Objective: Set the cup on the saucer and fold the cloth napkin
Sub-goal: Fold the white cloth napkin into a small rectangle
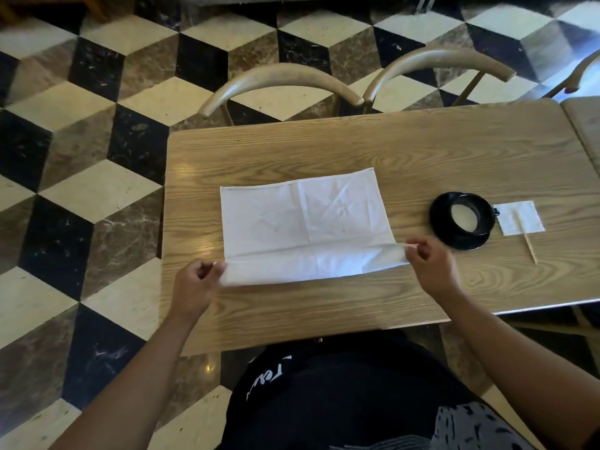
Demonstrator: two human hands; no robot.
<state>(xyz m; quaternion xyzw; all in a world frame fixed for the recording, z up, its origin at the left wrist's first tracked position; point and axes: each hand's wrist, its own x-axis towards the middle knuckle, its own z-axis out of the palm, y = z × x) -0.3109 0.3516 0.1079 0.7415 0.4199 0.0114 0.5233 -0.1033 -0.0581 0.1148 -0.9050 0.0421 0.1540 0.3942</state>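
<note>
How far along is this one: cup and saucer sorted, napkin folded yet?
Done: the black cup already sits on the black saucer, right of the napkin. In hand: the left hand and right hand each pinch a near corner of the white cloth napkin, lifting its near edge into a first fold. Left: laying that fold down and finishing the folding; the rest lies flat on the table.

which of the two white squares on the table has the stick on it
The small paper napkin right of the cup; a wooden stick lies across it. The large cloth napkin carries nothing.

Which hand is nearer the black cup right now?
Right. The right hand pinches the napkin corner just left of the cup; the left hand holds the far corner.
</note>
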